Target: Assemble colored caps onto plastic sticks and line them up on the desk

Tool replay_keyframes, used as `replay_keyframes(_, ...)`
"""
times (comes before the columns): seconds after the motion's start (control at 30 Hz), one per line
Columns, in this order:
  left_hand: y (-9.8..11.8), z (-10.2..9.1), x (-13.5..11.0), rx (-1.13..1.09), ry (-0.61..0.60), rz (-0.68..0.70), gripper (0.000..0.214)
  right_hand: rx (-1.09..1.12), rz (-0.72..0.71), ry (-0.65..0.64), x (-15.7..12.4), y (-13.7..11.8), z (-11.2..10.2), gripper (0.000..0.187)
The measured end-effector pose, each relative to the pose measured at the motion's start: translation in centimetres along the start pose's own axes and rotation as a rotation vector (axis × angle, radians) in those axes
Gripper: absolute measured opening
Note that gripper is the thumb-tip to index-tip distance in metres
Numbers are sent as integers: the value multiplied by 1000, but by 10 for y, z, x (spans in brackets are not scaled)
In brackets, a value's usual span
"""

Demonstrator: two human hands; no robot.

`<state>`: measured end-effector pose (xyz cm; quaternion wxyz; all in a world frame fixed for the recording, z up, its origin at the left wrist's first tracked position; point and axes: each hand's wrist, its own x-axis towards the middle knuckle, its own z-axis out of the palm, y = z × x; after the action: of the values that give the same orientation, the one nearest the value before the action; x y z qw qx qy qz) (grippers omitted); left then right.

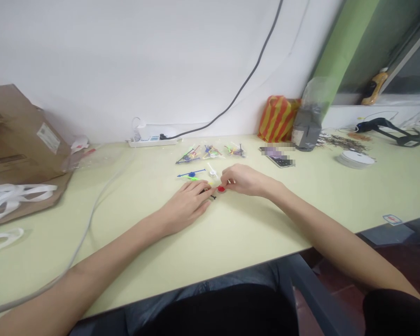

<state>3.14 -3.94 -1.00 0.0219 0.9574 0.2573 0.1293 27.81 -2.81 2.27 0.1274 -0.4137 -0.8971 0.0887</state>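
My right hand [243,179] pinches a red plastic arrow spinner [221,189] with a round hub, close to the table top. My left hand [187,207] lies palm down with fingers stretched out, its fingertips beside the red piece. Partly covered under those fingers is a black arrow piece [213,197]. Just beyond the hands lie a blue arrow spinner [192,174], a bright green one [191,178] and a white one [212,172]. A bit of yellow shows between the hands, mostly hidden.
Clear bags of coloured arrow pieces [212,150] lie behind. A phone [282,158], a striped bag [279,119], a grey bag [306,128] and a white spool [356,159] stand right. A cardboard box [21,140] and a pale cable [91,219] are left; a power strip [154,142] lies along the wall.
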Motion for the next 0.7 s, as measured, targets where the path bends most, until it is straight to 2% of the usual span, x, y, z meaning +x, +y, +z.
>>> replay_keyframes(0.2, 1, -1, 1, 17, -22, -15, 44, -141, 31, -45, -2, -2, 2, 19)
replay_keyframes(0.43, 3, -4, 0, 25, 18, 10, 43, -51, 35, 3, 0, -5, 7, 15)
replay_keyframes(0.5, 0, -8, -1, 30, 84, -12, 44, 12, 48, 12, 3, -3, 10, 15)
replay_keyframes(0.57, -10, -14, -2, 47, 201, -73, 43, 72, 49, 19, 4, -1, 13, 12)
replay_keyframes(0.63, -29, -19, -6, 83, 351, -177, 39, 106, 43, 27, 4, 0, 15, 9)
replay_keyframes(0.7, -56, -23, -13, 139, 453, -308, 38, 118, 42, 36, 4, -1, 16, 6)
